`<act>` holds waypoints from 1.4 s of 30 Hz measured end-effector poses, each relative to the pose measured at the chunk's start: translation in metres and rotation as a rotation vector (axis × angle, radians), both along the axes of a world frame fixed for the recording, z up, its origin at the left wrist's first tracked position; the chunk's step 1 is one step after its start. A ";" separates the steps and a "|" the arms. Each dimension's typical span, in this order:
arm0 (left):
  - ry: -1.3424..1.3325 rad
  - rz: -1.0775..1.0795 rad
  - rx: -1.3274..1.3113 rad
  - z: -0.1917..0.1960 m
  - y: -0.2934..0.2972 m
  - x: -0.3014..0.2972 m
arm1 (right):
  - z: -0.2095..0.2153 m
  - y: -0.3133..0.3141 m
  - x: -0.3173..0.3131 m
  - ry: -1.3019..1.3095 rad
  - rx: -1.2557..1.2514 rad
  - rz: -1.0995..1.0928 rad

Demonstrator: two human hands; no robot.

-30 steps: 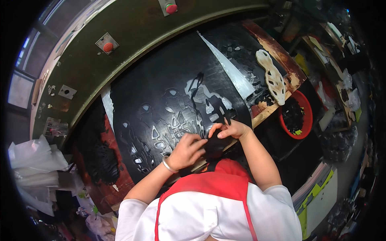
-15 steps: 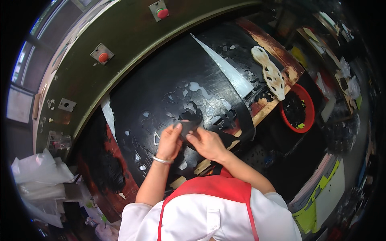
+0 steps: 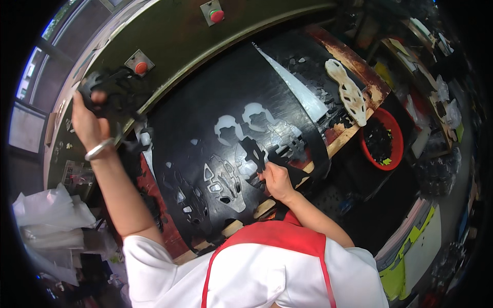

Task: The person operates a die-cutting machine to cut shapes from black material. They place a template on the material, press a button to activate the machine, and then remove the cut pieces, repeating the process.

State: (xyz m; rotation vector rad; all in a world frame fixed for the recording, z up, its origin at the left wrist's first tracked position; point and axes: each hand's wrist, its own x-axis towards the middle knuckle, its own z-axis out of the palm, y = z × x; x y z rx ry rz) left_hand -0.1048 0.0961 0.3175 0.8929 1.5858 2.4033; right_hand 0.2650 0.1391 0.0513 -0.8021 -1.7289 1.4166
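My left hand (image 3: pixel 90 120), with a bangle on the wrist, is raised at the far left and grips a black cut-out sheet (image 3: pixel 120 92) blurred by motion. My right hand (image 3: pixel 278 182) is closed low over the work surface, its fingers pinching a dark cut piece (image 3: pixel 253 152) with slots in it. Below and around that piece lies a black sheet (image 3: pixel 195 97) bearing pale, shiny shapes. Two of these, a left ring-like shape (image 3: pixel 224 126) and a right ring-like shape (image 3: pixel 253 111), sit above my right hand. A slotted pattern (image 3: pixel 224 187) shows to its left.
A cream slotted template (image 3: pixel 349 97) lies on the board at the right. Beside it stands a red basin (image 3: pixel 399 146) of dark scraps. Red buttons (image 3: pixel 141 68) sit on the green machine beam (image 3: pixel 174 46) along the back. Clear plastic bags (image 3: pixel 51 210) are piled at the left.
My left hand has swung out from the middle to the far left, carrying the black cut-out sheet. My right hand has moved slightly right and down. More pale shapes are uncovered on the black sheet.
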 end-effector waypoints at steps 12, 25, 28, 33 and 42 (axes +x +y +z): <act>0.831 -0.425 -0.675 -0.174 -0.090 0.205 | 0.021 0.020 -0.017 -0.247 -0.567 0.975; -0.532 -0.316 -0.224 -0.190 -0.105 0.150 | 0.084 -0.009 -0.007 -0.611 0.447 0.347; -0.670 -0.468 -0.308 -0.192 -0.104 0.154 | 0.085 -0.023 -0.022 -0.430 0.089 0.525; -0.706 -0.560 -0.447 -0.214 -0.098 0.181 | 0.039 -0.051 -0.067 -0.298 -0.544 0.557; -0.427 0.072 0.079 -0.094 -0.091 0.032 | 0.003 -0.050 -0.036 -0.137 0.132 0.510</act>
